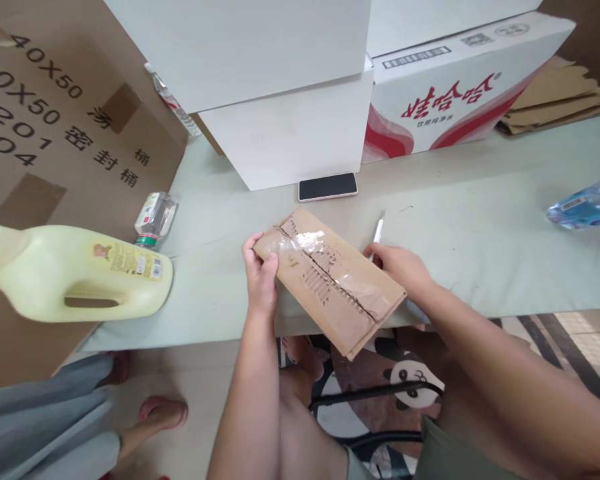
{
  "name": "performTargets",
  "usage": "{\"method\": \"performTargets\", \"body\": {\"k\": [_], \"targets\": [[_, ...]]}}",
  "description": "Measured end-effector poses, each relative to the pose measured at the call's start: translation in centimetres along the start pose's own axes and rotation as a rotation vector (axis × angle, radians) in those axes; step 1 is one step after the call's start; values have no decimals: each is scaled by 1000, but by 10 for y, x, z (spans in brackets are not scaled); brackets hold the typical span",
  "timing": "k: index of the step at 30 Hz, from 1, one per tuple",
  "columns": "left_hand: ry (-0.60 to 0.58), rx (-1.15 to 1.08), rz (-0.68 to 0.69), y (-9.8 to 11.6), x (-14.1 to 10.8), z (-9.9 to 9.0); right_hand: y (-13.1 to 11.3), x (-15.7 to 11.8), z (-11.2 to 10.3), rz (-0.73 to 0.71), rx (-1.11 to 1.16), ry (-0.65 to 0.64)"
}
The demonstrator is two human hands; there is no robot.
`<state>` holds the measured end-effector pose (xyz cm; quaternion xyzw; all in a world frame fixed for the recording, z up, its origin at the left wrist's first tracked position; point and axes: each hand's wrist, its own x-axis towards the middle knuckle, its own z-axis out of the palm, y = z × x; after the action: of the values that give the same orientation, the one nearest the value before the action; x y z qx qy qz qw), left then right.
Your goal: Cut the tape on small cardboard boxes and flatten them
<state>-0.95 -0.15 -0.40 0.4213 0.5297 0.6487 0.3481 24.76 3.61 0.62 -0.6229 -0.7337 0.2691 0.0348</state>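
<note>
A flat cardboard box (325,277) with clear tape along its middle seam is tilted at the table's front edge, and its near corner juts out past that edge. The seam is slit, and the brown paper beside it is torn down to the ribbed layer. My left hand (261,270) grips the box's left end, thumb on top. Closed beside the box's right long side, my right hand (397,267) holds a slim white craft knife (378,230), its thin tip pointing away from me. The right fingers are partly hidden by the box.
A phone (328,187) lies beyond the box, before white cartons (290,127). A yellow jug (135,267) and a small clear bottle (155,217) lie left; a blue-labelled bottle (585,207) lies right. A large carton (95,173) stands left. Another person's foot (164,412) shows below.
</note>
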Motion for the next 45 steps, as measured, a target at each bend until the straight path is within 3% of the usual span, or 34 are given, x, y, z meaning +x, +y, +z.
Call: {"method": "performTargets", "body": {"k": [45], "targets": [[0, -25, -12, 1, -3, 1, -4, -2, -2, -30, -76, -39]]}}
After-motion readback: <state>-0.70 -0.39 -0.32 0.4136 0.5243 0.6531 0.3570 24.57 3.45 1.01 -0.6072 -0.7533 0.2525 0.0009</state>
